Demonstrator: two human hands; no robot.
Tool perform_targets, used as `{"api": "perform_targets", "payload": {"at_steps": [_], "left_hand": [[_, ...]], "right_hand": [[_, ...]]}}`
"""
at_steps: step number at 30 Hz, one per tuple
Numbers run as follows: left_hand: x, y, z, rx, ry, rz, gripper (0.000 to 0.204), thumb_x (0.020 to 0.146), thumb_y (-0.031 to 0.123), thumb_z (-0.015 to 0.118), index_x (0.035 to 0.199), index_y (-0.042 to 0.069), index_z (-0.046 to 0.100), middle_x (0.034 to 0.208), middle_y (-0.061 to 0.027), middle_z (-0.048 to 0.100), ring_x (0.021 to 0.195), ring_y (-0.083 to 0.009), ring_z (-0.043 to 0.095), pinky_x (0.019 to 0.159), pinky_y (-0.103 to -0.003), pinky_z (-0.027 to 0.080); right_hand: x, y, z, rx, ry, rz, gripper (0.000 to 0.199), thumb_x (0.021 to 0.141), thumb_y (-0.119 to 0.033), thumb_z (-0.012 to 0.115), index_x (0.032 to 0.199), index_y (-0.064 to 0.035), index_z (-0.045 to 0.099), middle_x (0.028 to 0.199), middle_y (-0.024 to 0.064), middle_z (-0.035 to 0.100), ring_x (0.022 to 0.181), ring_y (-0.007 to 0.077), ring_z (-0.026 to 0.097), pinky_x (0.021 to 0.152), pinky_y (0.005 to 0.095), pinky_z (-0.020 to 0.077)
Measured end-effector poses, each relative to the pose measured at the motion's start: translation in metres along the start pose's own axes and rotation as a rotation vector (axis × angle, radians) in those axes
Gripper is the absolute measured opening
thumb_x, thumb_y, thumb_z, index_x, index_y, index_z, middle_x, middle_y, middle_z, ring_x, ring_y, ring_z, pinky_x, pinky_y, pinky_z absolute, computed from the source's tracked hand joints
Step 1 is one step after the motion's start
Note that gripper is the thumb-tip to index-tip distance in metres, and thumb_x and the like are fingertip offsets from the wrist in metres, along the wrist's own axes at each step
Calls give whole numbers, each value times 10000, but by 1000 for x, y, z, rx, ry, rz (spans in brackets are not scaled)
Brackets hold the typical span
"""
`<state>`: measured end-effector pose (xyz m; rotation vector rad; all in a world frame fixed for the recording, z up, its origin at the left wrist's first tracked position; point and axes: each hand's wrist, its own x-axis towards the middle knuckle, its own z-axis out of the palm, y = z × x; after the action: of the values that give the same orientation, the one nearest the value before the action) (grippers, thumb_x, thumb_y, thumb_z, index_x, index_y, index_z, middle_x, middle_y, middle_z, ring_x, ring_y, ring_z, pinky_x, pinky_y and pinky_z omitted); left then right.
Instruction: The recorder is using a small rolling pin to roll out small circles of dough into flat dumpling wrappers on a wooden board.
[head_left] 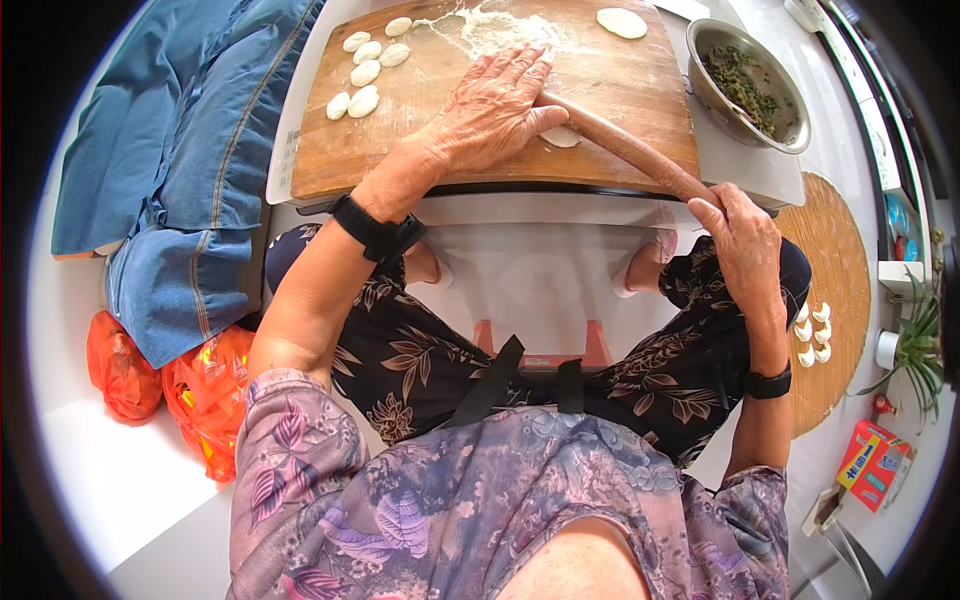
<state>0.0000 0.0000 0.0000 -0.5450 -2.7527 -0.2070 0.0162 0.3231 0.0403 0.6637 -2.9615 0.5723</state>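
Your left hand lies flat on the stiff pin, right hand clamping its end over soft, tearable dough.

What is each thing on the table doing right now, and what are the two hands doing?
Rolling pin: lying slanted over a dough piece.
Dough piece: partly flattened under the pin.
Small dough lumps: unrolled, grouped at the board's left.
Round wrapper: rolled flat, at the far edge.
Cutting board: dusted with flour.
Metal bowl: holds green filling.
Left hand: palm pressing the pin.
Right hand: at the pin's near end.
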Motion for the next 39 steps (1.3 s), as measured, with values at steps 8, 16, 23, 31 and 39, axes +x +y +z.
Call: {"api": "perform_targets", "payload": {"at_steps": [8, 16, 23, 31, 39], "left_hand": [[-35, 14, -23, 6, -57, 64, 677, 988, 480, 407, 1418, -42, 370, 1467, -246, 373, 1388, -366, 322, 1164, -445, 196], [13, 1, 1, 60, -45, -1, 696, 1000, 519, 303, 1449, -12, 347, 1486, -250, 344, 1405, -359, 289, 1176, -448, 154], [-31, 11, -22, -2, -122, 60, 699, 999, 518, 320, 1451, -15, 333, 1484, -237, 352, 1404, -366, 285, 1175, -452, 151], [12, 2, -8, 136, -66, 47, 679, 990, 501, 363, 1423, -21, 384, 1479, -216, 374, 1402, -333, 307, 1172, -437, 160], [-31, 8, -24, 33, -141, 31, 693, 990, 512, 346, 1440, -15, 357, 1487, -228, 353, 1402, -339, 300, 1172, -455, 141]], "right_hand": [[-37, -8, 13, 185, -115, -79, 276, 910, -288, 619, 929, -17, 573, 823, 177, 621, 770, 374, 628, 663, 427, 479], [-2, 18, 5, 10, 17, -27, 341, 943, -343, 558, 932, -3, 582, 875, 214, 637, 829, 403, 623, 714, 464, 477], [-43, -7, 10, 110, -17, -122, 234, 864, -224, 671, 916, -21, 566, 829, 164, 609, 786, 362, 625, 666, 434, 486], [-5, 15, 8, 35, 20, -28, 327, 933, -325, 571, 918, 2, 566, 862, 204, 632, 826, 400, 619, 711, 475, 471], [-35, -8, 7, 6, 21, -166, 270, 836, -215, 689, 958, -14, 557, 851, 166, 592, 813, 357, 615, 684, 439, 487]]}}
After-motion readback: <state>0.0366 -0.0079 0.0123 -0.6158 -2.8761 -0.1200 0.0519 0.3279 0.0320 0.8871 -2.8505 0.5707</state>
